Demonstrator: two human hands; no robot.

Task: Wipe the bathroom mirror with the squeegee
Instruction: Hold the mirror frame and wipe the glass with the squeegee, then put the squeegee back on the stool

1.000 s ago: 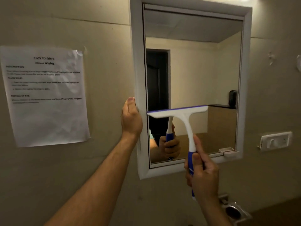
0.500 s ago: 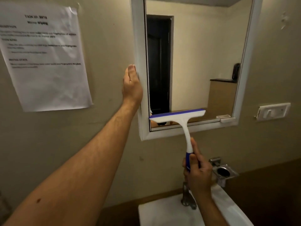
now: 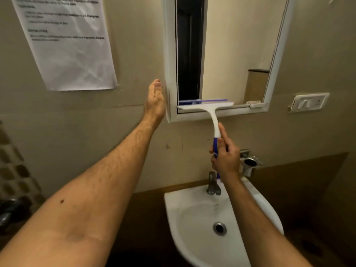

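Squeegee [image 3: 207, 106] has dropped to mirror's [image 3: 237, 54] bottom edge; notice [image 3: 65, 41] unreadable.

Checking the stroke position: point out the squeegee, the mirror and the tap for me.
squeegee [image 3: 206, 106]: head view, on the white blade head.
mirror [image 3: 231, 54]: head view, on the bare glass.
tap [image 3: 212, 184]: head view, on the metal body above the basin.

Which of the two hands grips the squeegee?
The right hand, curled round the squeegee handle; the left hand rests flat against the mirror frame.
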